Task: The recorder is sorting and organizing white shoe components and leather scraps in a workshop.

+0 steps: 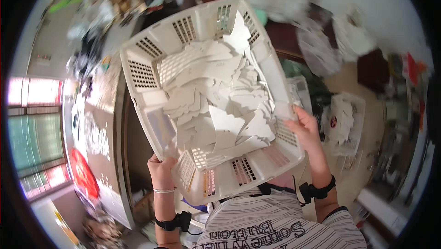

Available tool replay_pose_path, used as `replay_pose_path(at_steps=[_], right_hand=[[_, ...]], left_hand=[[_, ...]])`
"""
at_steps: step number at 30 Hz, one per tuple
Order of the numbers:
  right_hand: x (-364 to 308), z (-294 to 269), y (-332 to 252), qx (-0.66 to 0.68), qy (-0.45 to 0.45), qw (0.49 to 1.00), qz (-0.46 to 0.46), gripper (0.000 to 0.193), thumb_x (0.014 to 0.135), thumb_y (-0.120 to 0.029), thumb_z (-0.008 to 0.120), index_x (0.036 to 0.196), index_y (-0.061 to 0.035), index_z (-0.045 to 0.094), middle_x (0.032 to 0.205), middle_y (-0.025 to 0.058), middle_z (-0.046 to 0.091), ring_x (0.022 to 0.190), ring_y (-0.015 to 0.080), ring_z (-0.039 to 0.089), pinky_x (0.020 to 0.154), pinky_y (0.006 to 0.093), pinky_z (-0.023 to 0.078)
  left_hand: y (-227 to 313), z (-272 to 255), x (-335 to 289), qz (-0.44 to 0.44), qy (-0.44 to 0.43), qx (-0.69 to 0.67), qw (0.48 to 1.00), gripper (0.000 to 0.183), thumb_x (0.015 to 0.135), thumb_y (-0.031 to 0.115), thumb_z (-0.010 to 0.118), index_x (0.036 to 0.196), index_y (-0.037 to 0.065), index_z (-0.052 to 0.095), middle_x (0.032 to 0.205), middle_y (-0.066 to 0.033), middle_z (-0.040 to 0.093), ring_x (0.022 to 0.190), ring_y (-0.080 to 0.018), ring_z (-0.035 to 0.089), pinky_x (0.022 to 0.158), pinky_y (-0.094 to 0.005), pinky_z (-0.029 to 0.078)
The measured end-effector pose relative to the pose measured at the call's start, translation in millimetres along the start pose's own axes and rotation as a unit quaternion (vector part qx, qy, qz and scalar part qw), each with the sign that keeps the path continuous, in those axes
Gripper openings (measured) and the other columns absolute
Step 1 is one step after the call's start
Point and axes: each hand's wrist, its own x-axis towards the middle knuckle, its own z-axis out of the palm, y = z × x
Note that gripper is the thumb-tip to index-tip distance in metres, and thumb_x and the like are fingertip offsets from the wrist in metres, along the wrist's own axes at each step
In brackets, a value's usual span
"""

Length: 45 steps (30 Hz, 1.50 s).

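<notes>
A large white plastic basket [206,198] with slotted walls is held up in front of me, tilted. Inside lie many flat white cut pieces [202,70], overlapping in loose stacks; they look like card or thin sheet. My left hand [161,170] grips the basket's rim at its near left side, fingers closed round the edge. On the right side, my right hand [305,127] clasps the rim, its thumb over the wall. The fingertips under both rims are partly hidden.
At the right, another pale bin [353,145] with similar white pieces stands on the floor. Plastic bags [317,47] hang beyond the basket. A worktable [98,97] runs along the left, near a window [39,134] and a red bag [83,172].
</notes>
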Motion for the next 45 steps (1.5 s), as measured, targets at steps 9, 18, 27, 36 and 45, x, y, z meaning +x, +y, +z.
replay_pose_path(at_steps=[9, 18, 27, 36, 45], right_hand=[[33, -24, -100, -0.056, -0.244, 0.966, -0.058, 0.045, 0.083, 0.005, 0.053, 0.127, 0.0105, 0.044, 0.120, 0.0093, 0.056, 0.106, 0.0101, 0.052, 0.091, 0.0236, 0.040], [112, -41, -118, -0.076, -0.392, 0.915, -0.051, 0.046, 0.081, 0.007, 0.052, 0.126, 0.0095, 0.045, 0.108, 0.0105, 0.063, 0.090, 0.0096, 0.060, 0.079, 0.0216, 0.048], [167, 21, -90, -0.200, -0.517, 0.832, -0.035, 0.048, 0.078, 0.003, 0.058, 0.124, 0.0095, 0.048, 0.107, 0.0080, 0.063, 0.084, 0.0075, 0.059, 0.073, 0.0196, 0.047], [168, 238, -20, -0.248, -0.674, 0.689, -0.094, 0.041, 0.077, -0.004, 0.054, 0.117, 0.0067, 0.054, 0.097, 0.0087, 0.065, 0.083, 0.0095, 0.058, 0.072, 0.0254, 0.047], [-51, 372, -18, -0.315, -0.691, 0.373, -0.534, 0.081, 0.077, -0.039, 0.068, 0.138, -0.0023, 0.031, 0.124, 0.0220, 0.050, 0.109, 0.0344, 0.052, 0.093, 0.0420, 0.039]], left_hand=[[-40, 30, -152, 0.084, 0.164, -0.114, 0.976, 0.031, 0.066, -0.002, 0.058, 0.096, -0.006, 0.060, 0.085, -0.0089, 0.065, 0.071, -0.0166, 0.063, 0.067, -0.0276, 0.050], [-83, 116, -198, 0.091, 0.267, -0.188, 0.941, 0.024, 0.070, -0.002, 0.060, 0.094, -0.005, 0.061, 0.085, -0.0082, 0.065, 0.071, -0.0149, 0.062, 0.066, -0.0270, 0.050], [-147, 151, -218, 0.065, 0.389, -0.272, 0.878, 0.023, 0.068, -0.001, 0.063, 0.091, -0.005, 0.063, 0.085, -0.0078, 0.065, 0.071, -0.0147, 0.061, 0.066, -0.0276, 0.048], [-187, 51, -185, 0.026, 0.440, -0.419, 0.793, 0.018, 0.066, -0.008, 0.059, 0.083, -0.002, 0.058, 0.076, -0.0067, 0.060, 0.068, -0.0187, 0.060, 0.065, -0.0329, 0.051], [-163, -141, -124, 0.058, 0.572, -0.415, 0.705, 0.018, 0.062, -0.009, 0.062, 0.075, 0.001, 0.054, 0.069, -0.0029, 0.055, 0.060, -0.0152, 0.053, 0.056, -0.0281, 0.044]])
